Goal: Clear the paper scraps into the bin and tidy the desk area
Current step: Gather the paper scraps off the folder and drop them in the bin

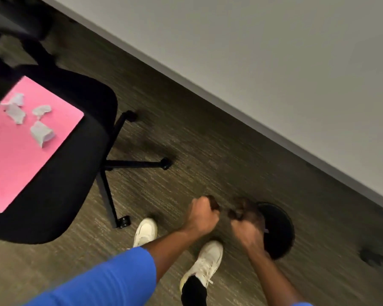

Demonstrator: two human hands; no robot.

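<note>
While both fists are hovering close together at the near rim of the bin (276,230), it is hard to say what, if anything, is inside them. The left hand (202,214) is curled tight just to the chair side of the bin, over bare carpet, and the right hand (244,219) is curled too, overlapping the bin's rim. Both are blurred, and I cannot tell whether either is pinching paper or is simply closed on nothing.

That is where I am seeing the first risk. If the left fist is carrying scraps and lets go where it is hanging now, they are likely landing on the carpet (186,133) beside the bin, not in it, since only the right hand is actually above the opening.

The bulk of the job is sitting well away from the bin: several pale paper scraps (41,132) are lying loose on a pink sheet (20,162), which is resting on the seat of the black office chair (75,173). The sheet is reaching toward the seat's front edge on the bin side. Light, torn pieces like these are probably sliding off at the slightest tilt, and the chair is on castors, so a nudge from a white shoe (145,231) standing near its base could be rolling it and shaking everything onto the floor.
</note>
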